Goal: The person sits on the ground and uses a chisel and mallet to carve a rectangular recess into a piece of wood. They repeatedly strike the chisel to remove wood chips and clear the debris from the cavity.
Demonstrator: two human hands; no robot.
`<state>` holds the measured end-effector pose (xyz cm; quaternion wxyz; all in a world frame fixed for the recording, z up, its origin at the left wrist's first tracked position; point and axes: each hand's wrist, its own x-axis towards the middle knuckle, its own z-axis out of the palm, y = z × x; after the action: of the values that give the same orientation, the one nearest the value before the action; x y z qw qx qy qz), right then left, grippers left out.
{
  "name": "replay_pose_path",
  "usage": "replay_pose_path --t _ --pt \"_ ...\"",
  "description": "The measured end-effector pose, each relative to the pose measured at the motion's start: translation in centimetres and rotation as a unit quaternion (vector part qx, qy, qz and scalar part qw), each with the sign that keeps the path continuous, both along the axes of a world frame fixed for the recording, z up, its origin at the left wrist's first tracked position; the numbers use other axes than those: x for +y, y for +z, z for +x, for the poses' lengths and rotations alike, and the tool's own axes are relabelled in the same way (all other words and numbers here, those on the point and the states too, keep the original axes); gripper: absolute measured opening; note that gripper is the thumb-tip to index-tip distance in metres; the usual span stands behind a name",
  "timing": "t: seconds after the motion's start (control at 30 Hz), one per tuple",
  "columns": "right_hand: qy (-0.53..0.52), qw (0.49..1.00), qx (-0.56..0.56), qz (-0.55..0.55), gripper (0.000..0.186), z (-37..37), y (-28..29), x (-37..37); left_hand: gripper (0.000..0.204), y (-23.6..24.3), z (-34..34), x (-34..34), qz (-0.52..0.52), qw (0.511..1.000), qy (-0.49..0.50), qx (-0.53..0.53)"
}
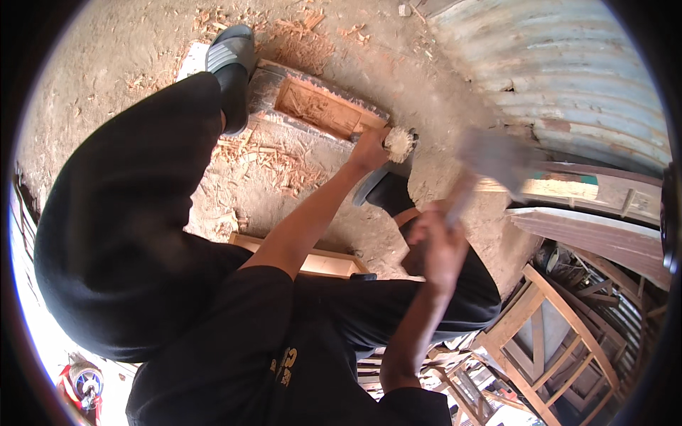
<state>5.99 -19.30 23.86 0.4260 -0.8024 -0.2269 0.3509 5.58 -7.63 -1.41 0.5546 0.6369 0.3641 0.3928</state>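
My left hand [369, 150] is closed around a tool, likely a chisel, whose frayed, mushroomed wooden handle end [400, 144] sticks up; its blade is hidden. It stands at the right end of a rectangular recess [312, 105] cut in a thick wooden block [267, 96]. Shavings lie inside the recess. Raised to the right, my right hand [439, 241] grips the handle of a mallet. The mallet head [497, 157] is broad, grey and smeared by motion, apart from the chisel.
Wood chips [264, 165] litter the dirt floor around the block. My sandalled foot [231, 50] rests by its left end. A wooden frame [330, 263] lies near my legs. Corrugated metal sheeting [568, 64], planks [597, 238] and a chair-like frame [554, 348] stand at right.
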Motion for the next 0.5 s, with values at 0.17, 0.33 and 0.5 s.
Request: replay_pose_path --t 0.17,0.33,0.5 --pt "-0.078 0.94 -0.158 0.291 0.02 3.4 11.5 2.0 0.023 1.6 -0.2 -0.8 -0.073 0.995 -0.037 -0.047" --pt "0.014 0.87 -0.164 0.464 0.018 4.9 7.4 3.0 0.021 0.4 0.1 -0.8 -0.005 1.0 -0.004 -0.026" --pt "0.006 0.991 0.08 -0.106 0.009 0.3 -7.8 -2.4 0.021 0.5 0.0 -1.0 -0.023 0.999 -0.033 -0.001"
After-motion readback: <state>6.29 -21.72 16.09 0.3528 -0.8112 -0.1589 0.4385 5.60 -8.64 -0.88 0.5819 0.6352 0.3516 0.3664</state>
